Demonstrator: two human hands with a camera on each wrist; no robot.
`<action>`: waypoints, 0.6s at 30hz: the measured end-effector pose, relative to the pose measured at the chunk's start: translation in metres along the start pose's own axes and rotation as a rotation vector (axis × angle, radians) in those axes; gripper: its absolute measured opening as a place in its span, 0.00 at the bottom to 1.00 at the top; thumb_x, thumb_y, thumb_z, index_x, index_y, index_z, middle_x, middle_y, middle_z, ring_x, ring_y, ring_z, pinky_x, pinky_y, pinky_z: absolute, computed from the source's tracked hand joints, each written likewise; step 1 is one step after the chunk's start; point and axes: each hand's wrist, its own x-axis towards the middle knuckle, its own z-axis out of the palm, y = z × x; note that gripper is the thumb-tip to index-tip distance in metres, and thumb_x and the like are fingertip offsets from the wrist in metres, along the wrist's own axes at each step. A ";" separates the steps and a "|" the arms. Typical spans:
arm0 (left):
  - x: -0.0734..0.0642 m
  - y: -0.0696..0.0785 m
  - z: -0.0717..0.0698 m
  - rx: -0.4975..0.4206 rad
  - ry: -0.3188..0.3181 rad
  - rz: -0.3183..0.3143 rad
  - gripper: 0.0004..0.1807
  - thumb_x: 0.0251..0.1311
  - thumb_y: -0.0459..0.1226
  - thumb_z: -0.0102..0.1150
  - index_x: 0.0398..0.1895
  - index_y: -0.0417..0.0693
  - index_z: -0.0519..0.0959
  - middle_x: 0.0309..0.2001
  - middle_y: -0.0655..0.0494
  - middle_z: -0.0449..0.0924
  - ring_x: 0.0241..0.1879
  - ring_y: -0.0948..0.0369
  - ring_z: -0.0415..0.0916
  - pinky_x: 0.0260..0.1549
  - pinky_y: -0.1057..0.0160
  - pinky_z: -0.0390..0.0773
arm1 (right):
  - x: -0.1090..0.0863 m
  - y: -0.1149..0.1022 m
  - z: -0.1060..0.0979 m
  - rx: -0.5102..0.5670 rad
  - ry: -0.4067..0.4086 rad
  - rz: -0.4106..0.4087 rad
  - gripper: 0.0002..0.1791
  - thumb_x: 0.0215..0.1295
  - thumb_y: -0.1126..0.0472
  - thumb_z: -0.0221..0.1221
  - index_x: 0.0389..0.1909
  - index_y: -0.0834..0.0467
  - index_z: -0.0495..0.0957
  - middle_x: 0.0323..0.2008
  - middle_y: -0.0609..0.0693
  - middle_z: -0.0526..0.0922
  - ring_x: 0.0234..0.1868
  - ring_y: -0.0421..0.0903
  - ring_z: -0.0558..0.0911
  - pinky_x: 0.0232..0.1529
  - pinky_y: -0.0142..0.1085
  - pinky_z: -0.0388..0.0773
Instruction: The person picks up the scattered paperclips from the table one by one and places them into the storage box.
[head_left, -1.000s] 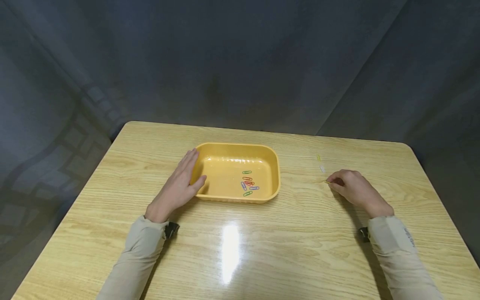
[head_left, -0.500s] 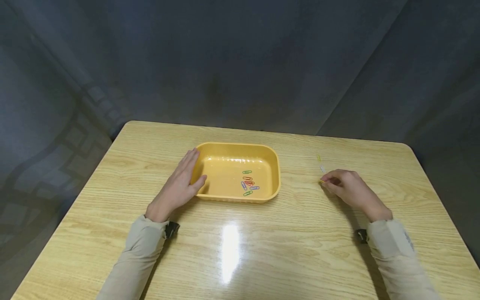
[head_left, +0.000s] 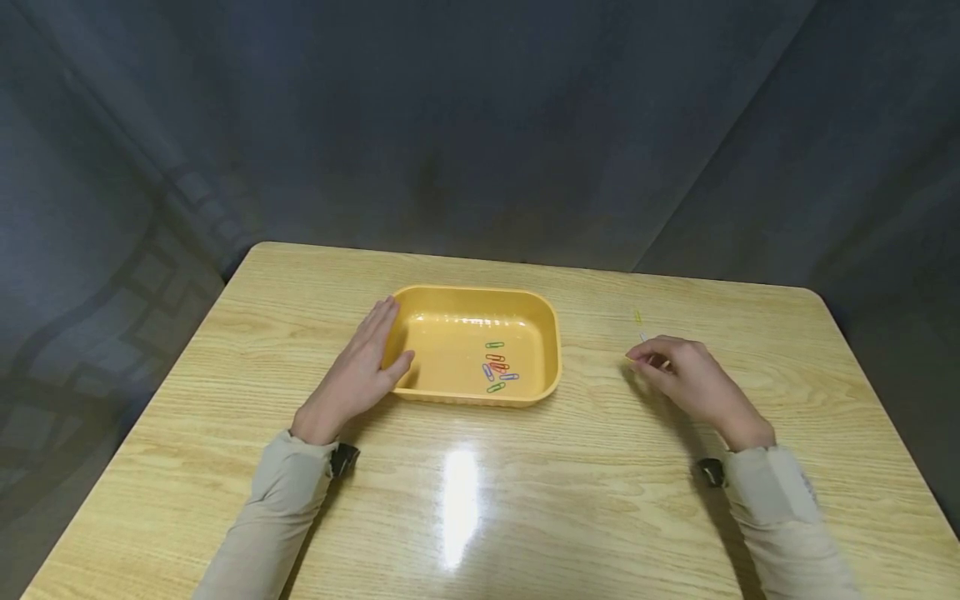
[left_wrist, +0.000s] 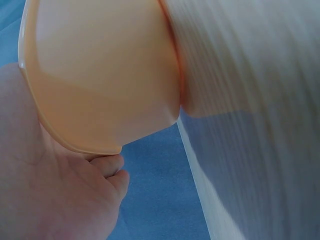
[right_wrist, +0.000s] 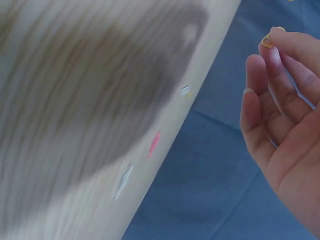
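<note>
My right hand (head_left: 686, 375) is over the table on the right, pinching a yellow paper clip (right_wrist: 268, 41) between thumb and index finger. Just behind its fingertips in the head view are a pale clip (head_left: 642, 337), partly hidden by the hand, and another yellow clip (head_left: 638, 317). My left hand (head_left: 354, 375) rests on the left end of a yellow plastic tray (head_left: 472, 290). Its fingers lie straight along the rim, and its thumb reaches over the front corner. Several red, green and purple paper clips (head_left: 496, 367) lie at the right side of the tray floor.
The right wrist view shows a small pink piece (right_wrist: 154, 144) and a pale piece (right_wrist: 123, 181) on the wooden table (head_left: 570, 500) close to its edge. A dark grey curtain (head_left: 480, 125) hangs behind the table.
The right hand, with the yellow paper clip in its fingertips, has moved a little left toward the tray, now covering most of the pale clip. Left hand and tray stay in place.
</note>
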 end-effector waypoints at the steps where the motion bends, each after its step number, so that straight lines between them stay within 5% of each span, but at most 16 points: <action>1: 0.000 0.000 0.000 0.000 0.000 0.000 0.44 0.72 0.47 0.50 0.80 0.42 0.41 0.81 0.45 0.37 0.81 0.49 0.33 0.79 0.44 0.42 | 0.000 -0.002 0.000 0.000 0.008 -0.006 0.08 0.66 0.68 0.61 0.45 0.63 0.84 0.39 0.54 0.87 0.35 0.43 0.81 0.32 0.31 0.79; 18: 0.000 0.000 0.000 -0.004 -0.003 -0.002 0.44 0.72 0.46 0.50 0.80 0.42 0.40 0.81 0.47 0.35 0.80 0.47 0.33 0.79 0.44 0.41 | 0.021 -0.036 0.008 0.029 0.093 -0.056 0.07 0.68 0.62 0.61 0.43 0.59 0.85 0.40 0.50 0.87 0.38 0.45 0.82 0.38 0.37 0.79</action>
